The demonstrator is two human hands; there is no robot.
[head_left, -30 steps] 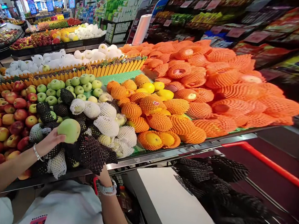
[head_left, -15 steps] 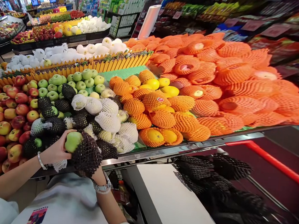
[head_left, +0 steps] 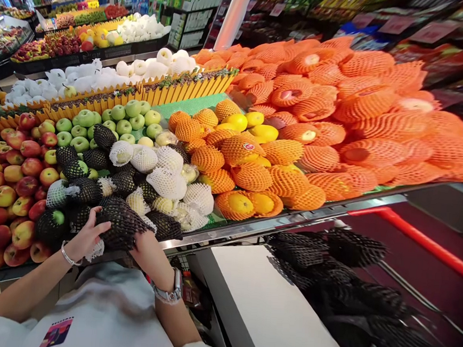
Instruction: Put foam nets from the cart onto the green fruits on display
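Observation:
A black foam net [head_left: 120, 223] is stretched between my hands at the front edge of the fruit stand. My left hand [head_left: 88, 235] has its fingers spread against the net's left end. On the net's right end, my right hand [head_left: 145, 246] is closed, its fingers partly hidden by the mesh. No bare green skin shows on whatever is inside the net. Just behind lie fruits in black nets [head_left: 88, 190] and fruits in white nets [head_left: 166, 182]. A green fruit in a black net [head_left: 51, 224] lies left of my left hand.
Red apples [head_left: 26, 186] are heaped at left, with green apples [head_left: 85, 119] behind. Orange-netted fruits [head_left: 251, 176] fill the right side. The stand's metal edge [head_left: 292, 214] borders a white box [head_left: 269, 299], black nets [head_left: 341, 257] and a red bar [head_left: 430, 245].
The green apple visible between my hands is now covered by the black net. My left hand has opened its grip and shifted slightly left, and my right hand has moved up.

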